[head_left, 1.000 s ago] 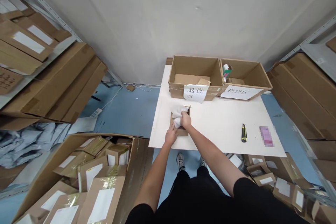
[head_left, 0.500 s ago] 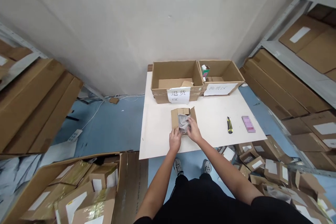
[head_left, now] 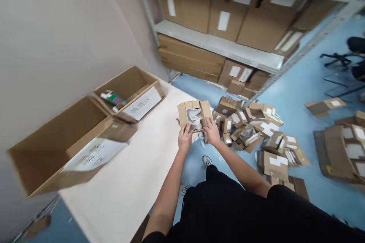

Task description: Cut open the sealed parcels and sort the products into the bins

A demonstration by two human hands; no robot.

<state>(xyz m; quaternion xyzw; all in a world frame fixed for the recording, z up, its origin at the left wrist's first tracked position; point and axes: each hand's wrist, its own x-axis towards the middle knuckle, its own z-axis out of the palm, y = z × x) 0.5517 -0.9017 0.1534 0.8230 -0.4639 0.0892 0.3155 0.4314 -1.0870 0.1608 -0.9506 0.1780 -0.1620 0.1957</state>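
I hold a small open cardboard box (head_left: pixel 194 111) in both hands, lifted past the right edge of the white table (head_left: pixel 137 182). Crumpled white packing paper (head_left: pixel 194 117) fills it, and its flaps stand up. My left hand (head_left: pixel 184 141) grips the box's near left side. My right hand (head_left: pixel 211 130) grips its near right side, fingers curled on the edge.
Two large open cartons with paper labels stand on the table at the left, one nearer (head_left: pixel 61 148) and one farther (head_left: pixel 128 93). Several small cardboard boxes (head_left: pixel 256 136) lie scattered on the blue floor to the right. Metal shelving (head_left: pixel 228 45) loaded with cartons lines the back.
The small box has come off the table and swung right, held in both hands. My view has turned sharply right, toward the shelving and the boxes on the floor.
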